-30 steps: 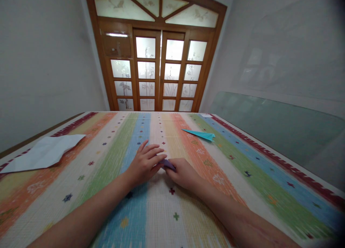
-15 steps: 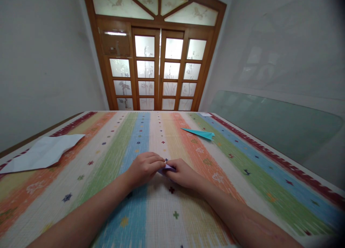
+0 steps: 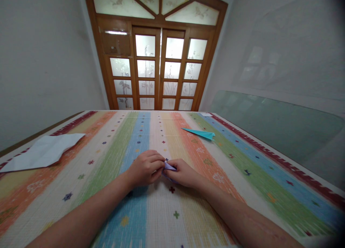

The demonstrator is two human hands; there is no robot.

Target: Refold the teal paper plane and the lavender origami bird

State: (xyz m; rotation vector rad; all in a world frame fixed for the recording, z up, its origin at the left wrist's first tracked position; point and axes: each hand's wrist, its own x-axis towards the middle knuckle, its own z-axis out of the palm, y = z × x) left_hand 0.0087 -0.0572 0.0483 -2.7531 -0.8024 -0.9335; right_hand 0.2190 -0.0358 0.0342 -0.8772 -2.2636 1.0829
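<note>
Purple paper [image 3: 169,166] sits pinched between both hands: left hand [image 3: 145,168] curled, fingertips on its near edge, right hand [image 3: 183,173] closed on the other side. Teal plane [image 3: 201,133] lies well beyond the right hand.

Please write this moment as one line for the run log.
left hand: pinches small folded purple paper | right hand: pinches same paper | nearby: teal paper plane, white sheet on striped mat

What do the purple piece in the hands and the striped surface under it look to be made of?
Purple piece: seemingly thin matte paper, with sharp creases and a pointed flap, pinched between left hand and right hand. Striped surface: probably woven or printed fabric, with a fine grid texture and no gloss.
</note>
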